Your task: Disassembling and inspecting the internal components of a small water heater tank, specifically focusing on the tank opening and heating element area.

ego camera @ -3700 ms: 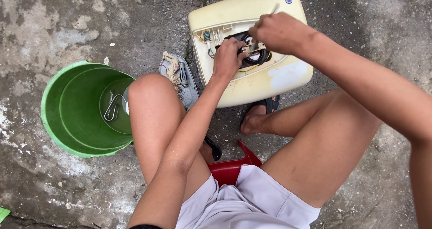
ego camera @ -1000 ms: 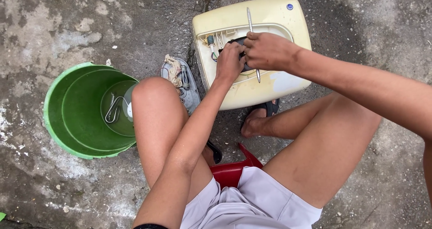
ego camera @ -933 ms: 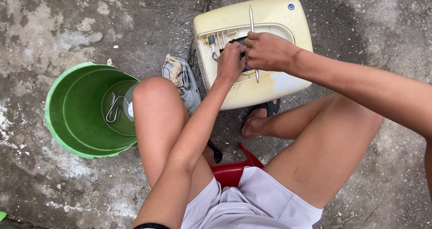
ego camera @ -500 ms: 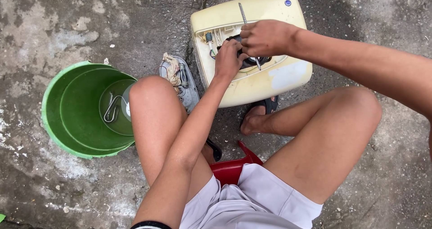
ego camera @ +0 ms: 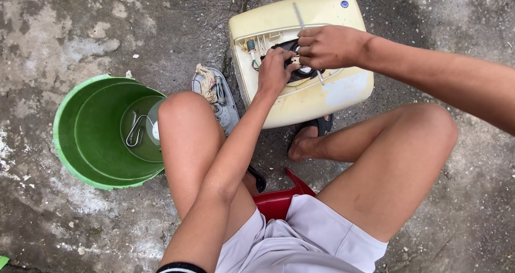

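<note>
A cream-coloured boxy appliance (ego camera: 327, 98) lies on the concrete with its side opening exposed, wires and a dark round part inside. My left hand (ego camera: 274, 72) presses on the dark part at the opening. My right hand (ego camera: 328, 46) is closed around a thin metal tool (ego camera: 298, 14) whose shaft sticks up past the knuckles and whose tip points into the opening. Both hands touch at the opening, hiding most of the part between them.
A green plastic bucket (ego camera: 80, 144) stands at left with a bent metal element (ego camera: 137, 132) inside. A grey cover plate with a rag (ego camera: 214, 93) lies between bucket and appliance. I sit on a red stool (ego camera: 279, 200), knees apart, foot in a sandal (ego camera: 311, 136).
My right hand has shifted on the tool and tilted it; earlier it was raised higher over the opening. My left hand stays on the dark part. The view moved slightly.
</note>
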